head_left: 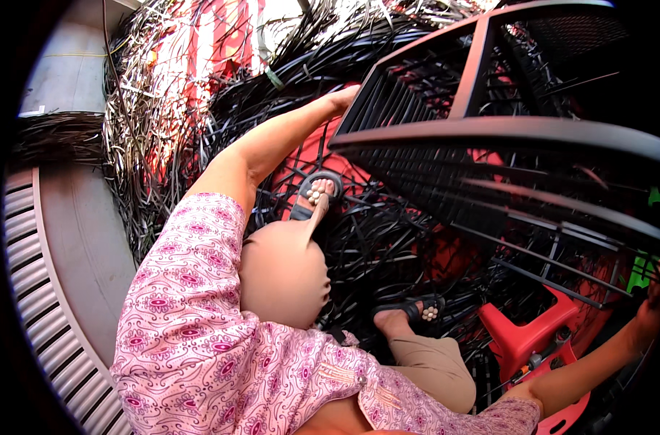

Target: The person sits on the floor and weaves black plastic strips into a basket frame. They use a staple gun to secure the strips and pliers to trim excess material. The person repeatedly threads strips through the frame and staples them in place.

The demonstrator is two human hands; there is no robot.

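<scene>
A large black furniture frame (pixel 482 130), with curved rails and rows of black strips across its side, stands tilted in front of me and fills the upper right. At its left end, my left hand (pixel 346 96) is closed on the edge, the fingertips hidden behind it. My right hand (pixel 654 304) is at the far right rim, its fingers bent at the frame's lower right end; shadow darkens them. The frame's lower rails (pixel 540 272) look smeared by motion. Both my arms are spread wide around the frame.
Heaps of black plastic strips (pixel 373 254) cover the floor around my sandalled feet. A red plastic stool (pixel 522 333) stands by my right arm, with a tool (pixel 525 370) at it. Bright green pieces (pixel 640 272) show at the right. A slatted grey grille (pixel 36 290) runs along the left.
</scene>
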